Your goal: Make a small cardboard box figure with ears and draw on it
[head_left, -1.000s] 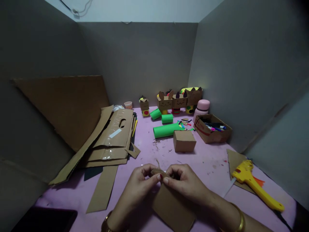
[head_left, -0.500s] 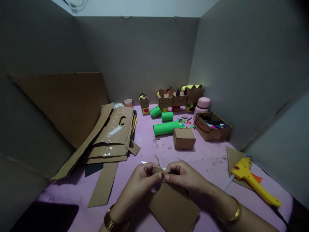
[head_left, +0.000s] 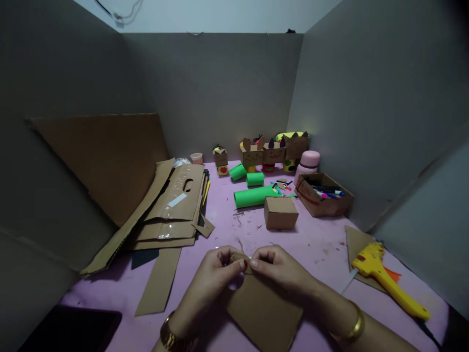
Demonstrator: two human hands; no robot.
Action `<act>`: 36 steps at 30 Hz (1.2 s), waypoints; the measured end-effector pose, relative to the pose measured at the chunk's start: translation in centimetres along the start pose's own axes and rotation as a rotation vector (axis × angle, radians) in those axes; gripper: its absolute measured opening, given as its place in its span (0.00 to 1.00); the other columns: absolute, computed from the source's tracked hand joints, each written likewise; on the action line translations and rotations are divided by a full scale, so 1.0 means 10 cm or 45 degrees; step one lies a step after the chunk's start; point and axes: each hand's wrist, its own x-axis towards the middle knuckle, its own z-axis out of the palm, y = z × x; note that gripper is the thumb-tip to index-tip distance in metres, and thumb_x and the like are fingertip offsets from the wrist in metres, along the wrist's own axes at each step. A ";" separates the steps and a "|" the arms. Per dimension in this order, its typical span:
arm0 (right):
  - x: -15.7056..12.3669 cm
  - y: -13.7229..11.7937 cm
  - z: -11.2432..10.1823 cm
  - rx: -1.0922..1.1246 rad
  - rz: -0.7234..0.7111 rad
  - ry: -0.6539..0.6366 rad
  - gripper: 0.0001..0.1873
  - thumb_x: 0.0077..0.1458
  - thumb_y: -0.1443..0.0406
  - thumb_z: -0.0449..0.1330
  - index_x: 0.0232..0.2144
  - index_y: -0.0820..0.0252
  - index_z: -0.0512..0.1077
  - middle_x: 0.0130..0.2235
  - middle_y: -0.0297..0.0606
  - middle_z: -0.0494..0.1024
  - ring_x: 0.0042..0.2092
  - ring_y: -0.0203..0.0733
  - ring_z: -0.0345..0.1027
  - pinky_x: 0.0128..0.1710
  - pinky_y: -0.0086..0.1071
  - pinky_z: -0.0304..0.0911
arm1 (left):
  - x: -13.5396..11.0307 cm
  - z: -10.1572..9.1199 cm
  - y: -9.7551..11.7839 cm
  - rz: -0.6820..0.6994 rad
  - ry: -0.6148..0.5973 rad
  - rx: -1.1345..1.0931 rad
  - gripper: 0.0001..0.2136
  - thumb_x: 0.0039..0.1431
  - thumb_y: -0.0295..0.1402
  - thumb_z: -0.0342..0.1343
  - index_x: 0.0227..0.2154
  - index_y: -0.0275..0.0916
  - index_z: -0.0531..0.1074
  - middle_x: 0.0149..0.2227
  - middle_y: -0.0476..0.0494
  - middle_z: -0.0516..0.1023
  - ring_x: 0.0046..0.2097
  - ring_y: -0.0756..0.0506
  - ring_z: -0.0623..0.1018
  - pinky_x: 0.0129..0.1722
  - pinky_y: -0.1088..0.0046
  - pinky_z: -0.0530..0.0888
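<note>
Both hands meet at the top end of a flat brown cardboard piece (head_left: 266,310) near the table's front. My left hand (head_left: 220,271) pinches a narrow flap of its upper edge between thumb and fingers. Close beside it, my right hand (head_left: 280,269) pinches the same edge, thumb tip almost against the left thumb. A thin curled brown strip sticks up behind the fingers. What lies under the fingertips is partly hidden. Just beyond the hands stands a small closed cardboard box (head_left: 281,213).
A yellow glue gun (head_left: 388,278) lies on cardboard at the right. Behind it is an open box of pens (head_left: 326,200). Green tubes (head_left: 256,196) and cardboard animal figures (head_left: 252,155) stand farther back. Stacked cardboard (head_left: 168,205) fills the left, with a dark flat object (head_left: 69,330) in front.
The view has shifted slightly, so the scene sits a little lower and farther right. Both hands keep their pinch on the cardboard's edge, with only small finger movement.
</note>
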 end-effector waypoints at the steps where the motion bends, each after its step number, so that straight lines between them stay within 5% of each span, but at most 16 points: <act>1: 0.00 0.00 0.00 -0.001 -0.004 -0.020 0.22 0.44 0.48 0.64 0.25 0.63 0.71 0.24 0.31 0.68 0.26 0.32 0.57 0.26 0.27 0.52 | 0.00 -0.01 -0.01 0.007 0.004 -0.007 0.10 0.47 0.37 0.63 0.25 0.34 0.73 0.18 0.53 0.69 0.19 0.54 0.65 0.21 0.77 0.58; 20: -0.01 0.01 0.00 -0.133 -0.032 0.023 0.15 0.45 0.55 0.63 0.24 0.62 0.68 0.24 0.30 0.67 0.25 0.33 0.56 0.25 0.28 0.50 | 0.02 -0.01 -0.02 0.013 -0.052 -0.057 0.12 0.47 0.38 0.65 0.25 0.33 0.74 0.20 0.50 0.71 0.21 0.54 0.66 0.22 0.77 0.59; 24: -0.01 -0.01 -0.02 0.053 0.070 -0.019 0.20 0.42 0.52 0.66 0.26 0.62 0.68 0.23 0.29 0.68 0.23 0.31 0.58 0.23 0.27 0.53 | 0.00 -0.05 0.01 -0.028 -0.091 -0.145 0.16 0.49 0.42 0.64 0.35 0.34 0.75 0.20 0.51 0.72 0.22 0.53 0.68 0.23 0.77 0.62; 30: -0.04 0.00 -0.05 0.146 0.122 -0.125 0.21 0.41 0.51 0.68 0.25 0.62 0.68 0.22 0.27 0.68 0.21 0.29 0.57 0.22 0.25 0.51 | -0.07 -0.11 0.03 -0.077 -0.216 -0.192 0.23 0.42 0.31 0.69 0.44 0.39 0.72 0.28 0.50 0.77 0.25 0.52 0.73 0.25 0.76 0.67; 36: -0.07 -0.03 -0.05 0.078 0.083 -0.213 0.21 0.41 0.52 0.68 0.22 0.62 0.66 0.21 0.26 0.63 0.23 0.29 0.53 0.23 0.25 0.47 | -0.12 -0.07 0.03 -0.176 -0.307 -0.075 0.16 0.44 0.27 0.65 0.38 0.38 0.72 0.16 0.57 0.72 0.18 0.54 0.67 0.20 0.80 0.61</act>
